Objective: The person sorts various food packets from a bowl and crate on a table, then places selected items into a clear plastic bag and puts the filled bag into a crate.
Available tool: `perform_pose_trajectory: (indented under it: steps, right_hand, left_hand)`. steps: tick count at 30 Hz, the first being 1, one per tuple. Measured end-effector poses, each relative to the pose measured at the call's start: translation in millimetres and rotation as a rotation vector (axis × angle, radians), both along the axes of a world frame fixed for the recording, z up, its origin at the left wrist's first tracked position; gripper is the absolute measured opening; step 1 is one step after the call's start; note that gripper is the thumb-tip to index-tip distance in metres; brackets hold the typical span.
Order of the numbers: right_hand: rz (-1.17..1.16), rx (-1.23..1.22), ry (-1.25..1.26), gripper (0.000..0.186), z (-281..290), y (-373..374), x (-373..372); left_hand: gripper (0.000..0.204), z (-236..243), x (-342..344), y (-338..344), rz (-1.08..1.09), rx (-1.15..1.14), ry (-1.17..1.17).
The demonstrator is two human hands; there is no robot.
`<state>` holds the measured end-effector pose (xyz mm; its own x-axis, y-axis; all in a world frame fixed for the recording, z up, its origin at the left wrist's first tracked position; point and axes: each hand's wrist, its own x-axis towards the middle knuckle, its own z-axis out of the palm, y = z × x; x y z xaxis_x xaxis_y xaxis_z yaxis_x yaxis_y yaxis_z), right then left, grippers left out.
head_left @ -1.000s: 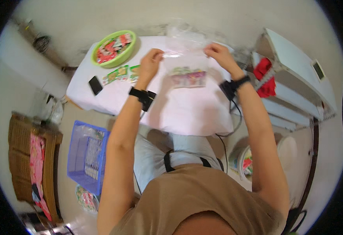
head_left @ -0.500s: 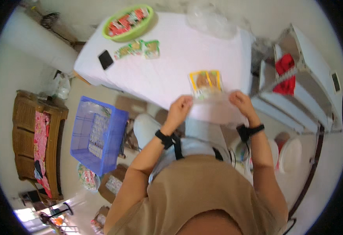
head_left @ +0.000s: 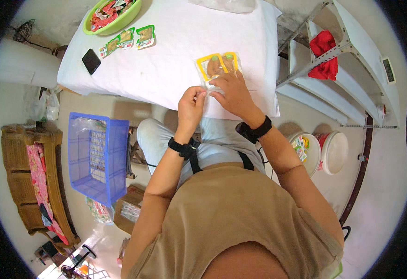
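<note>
A clear plastic bag [head_left: 218, 69] with yellow and green snack packets inside lies on the white table [head_left: 175, 69], near its front edge. My right hand [head_left: 233, 90] rests flat on the bag's near end, fingers spread. My left hand [head_left: 191, 102] pinches the bag's near edge between thumb and fingers, close beside the right hand. Both wrists wear black bands.
At the table's far left stand a green bowl [head_left: 112, 13] of snack packets, three loose green packets [head_left: 128, 39] and a black phone [head_left: 91, 61]. A blue basket [head_left: 96, 156] stands on the floor at left, a metal shelf [head_left: 333, 51] with a red cloth at right, white buckets [head_left: 322, 151] below it.
The view dropped toward my lap. The bag with packets came from the table's middle to its front edge, and both hands followed it and closed in on its near end.
</note>
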<state>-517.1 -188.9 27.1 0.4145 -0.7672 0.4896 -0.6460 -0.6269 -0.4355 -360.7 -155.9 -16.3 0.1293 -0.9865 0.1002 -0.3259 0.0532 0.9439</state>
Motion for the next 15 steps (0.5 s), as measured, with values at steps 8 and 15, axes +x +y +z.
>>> perform_pose_trajectory:
  steps: [8, 15]
  right_hand:
    - [0.102, 0.139, -0.024, 0.008, -5, -11, -2]
    - [0.125, 0.245, -0.038, 0.007, 0, -12, 0]
  left_hand:
    - [0.011, 3, 0, 1, 0.019, 0.032, 0.033]
    - [0.011, -2, -1, 0, 0.01, 0.072, 0.101]
